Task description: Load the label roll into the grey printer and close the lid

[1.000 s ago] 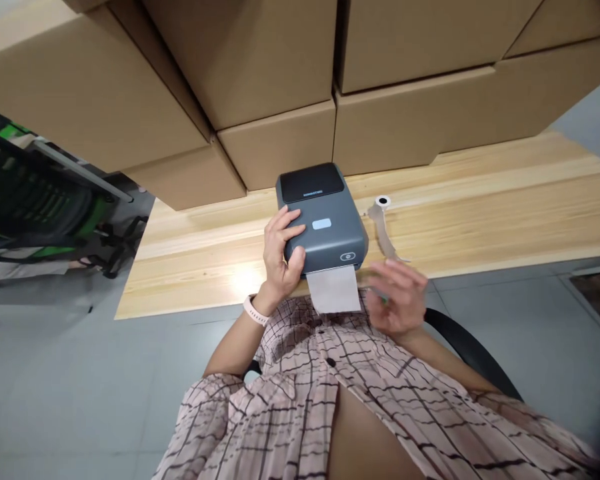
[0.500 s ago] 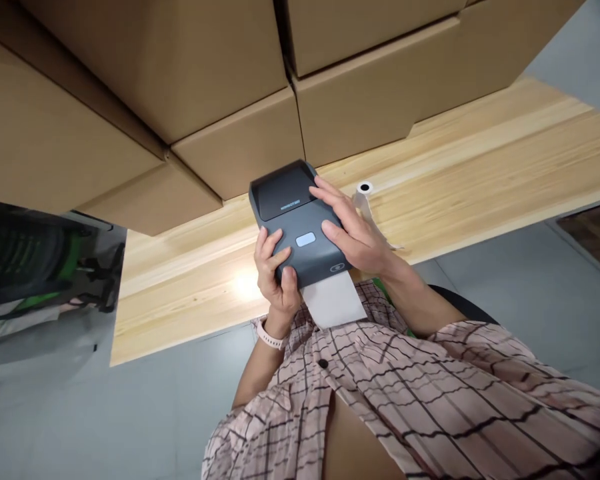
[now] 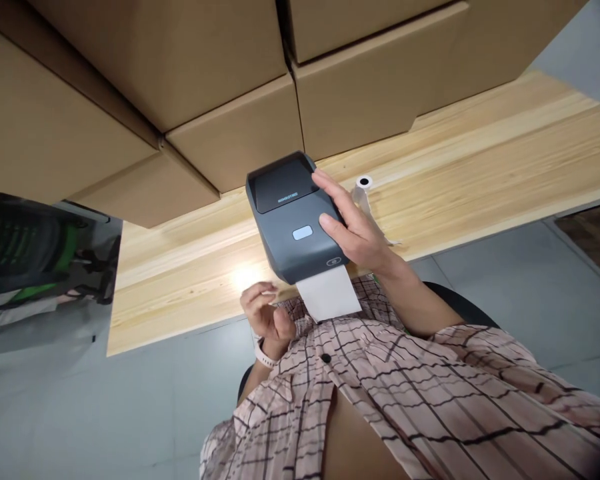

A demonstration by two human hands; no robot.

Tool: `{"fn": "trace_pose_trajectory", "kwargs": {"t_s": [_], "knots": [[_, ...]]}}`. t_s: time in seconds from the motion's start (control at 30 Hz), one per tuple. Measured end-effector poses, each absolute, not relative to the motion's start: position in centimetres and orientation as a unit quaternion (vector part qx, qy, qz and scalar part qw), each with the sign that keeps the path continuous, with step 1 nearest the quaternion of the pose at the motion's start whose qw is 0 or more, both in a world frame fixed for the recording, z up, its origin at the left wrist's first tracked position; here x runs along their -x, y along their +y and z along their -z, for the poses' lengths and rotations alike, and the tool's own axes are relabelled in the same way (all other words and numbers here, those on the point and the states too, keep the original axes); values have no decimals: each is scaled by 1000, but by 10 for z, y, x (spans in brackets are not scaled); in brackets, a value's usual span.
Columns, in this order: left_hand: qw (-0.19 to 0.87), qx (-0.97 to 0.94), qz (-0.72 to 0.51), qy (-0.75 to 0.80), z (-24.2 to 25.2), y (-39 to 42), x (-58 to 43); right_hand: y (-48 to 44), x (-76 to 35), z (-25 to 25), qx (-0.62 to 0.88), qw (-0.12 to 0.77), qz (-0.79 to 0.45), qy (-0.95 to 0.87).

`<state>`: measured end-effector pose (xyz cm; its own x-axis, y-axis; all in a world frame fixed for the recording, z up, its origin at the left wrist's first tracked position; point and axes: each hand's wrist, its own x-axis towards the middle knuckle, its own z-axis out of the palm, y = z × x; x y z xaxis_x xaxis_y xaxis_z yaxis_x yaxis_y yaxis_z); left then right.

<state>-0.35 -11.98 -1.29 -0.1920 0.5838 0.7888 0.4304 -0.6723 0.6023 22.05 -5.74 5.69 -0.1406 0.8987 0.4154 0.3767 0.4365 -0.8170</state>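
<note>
A dark grey-blue label printer (image 3: pixel 293 250) stands on the wooden table, close to my body. From its front edge a white paper strip (image 3: pixel 330 295) sticks out towards my shirt. My right hand (image 3: pixel 353 227) grips the printer's right side, thumb on the top cover and fingers along the edge. Below the printer's left front corner is my left hand (image 3: pixel 266 313), apart from it. Its fingers are loosely curled, the thumb stands away from them, and I see nothing held there.
A small white paper roll (image 3: pixel 364 182) with a loose tail stands right of the printer on the wooden table (image 3: pixel 480 153). Stacked cardboard boxes (image 3: pixel 230 133) rise just behind. A black and green chair (image 3: pixel 35 247) is on the far left.
My left hand has let go of the printer's left side and drawn back towards my body. My right hand stays on the printer.
</note>
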Motion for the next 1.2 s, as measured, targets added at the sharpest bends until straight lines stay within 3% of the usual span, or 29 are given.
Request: {"fn": "trace_pose_trajectory", "kwargs": {"t_s": [0.07, 0.13, 0.23, 0.47, 0.67, 0.87, 1.0, 1.1, 1.2], "knots": [[180, -654, -585, 444, 13, -141, 7, -57, -221, -56, 449, 476, -275, -704], [377, -655, -453, 473, 5, -154, 4, -57, -221, -55, 447, 479, -274, -704], [595, -547, -347, 476, -15, -156, -7, -55, -220, -52, 443, 488, -279, -699], [694, -465, -347, 426, -32, -145, -16, -57, -218, -49, 426, 533, -272, -678], [642, -535, -360, 415, -18, -148, 0, -57, -224, -49, 385, 489, -124, -773], [378, -567, -555, 477, -12, -143, 18, -59, -228, -62, 395, 391, -32, -830], [248, -592, -593, 487, -5, -132, 13, -57, -229, -72, 388, 326, -33, -861], [246, -634, -556, 478, 0, -129, 2, -59, -230, -63, 399, 334, -39, -853], [322, -620, -534, 477, 5, -132, -7, -69, -231, -42, 425, 408, -59, -806]]}}
